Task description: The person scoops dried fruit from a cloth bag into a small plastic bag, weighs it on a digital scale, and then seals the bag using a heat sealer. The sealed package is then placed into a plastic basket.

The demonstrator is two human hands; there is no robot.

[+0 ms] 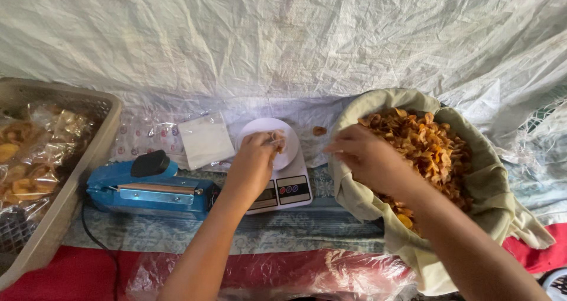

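Nearest the camera, crumpled clear plastic sheeting [266,274] is spread over red cloth at 6 o'clock. A small clear bag [277,140] is held by the left hand [254,159] over the white scale pan [269,129], fingers pinched together on its mouth; only a few chips seem to be in it, so filling is judged barely begun. At 3 o'clock, the right hand [366,156] is lowered into the cloth-lined basket of chips [431,153]; whether its fingers are closed cannot be told. Flat empty bags [205,140] lie at 11 o'clock, a blue heat sealer [147,189] at 9, and filled packets in a beige crate [35,159] beyond.
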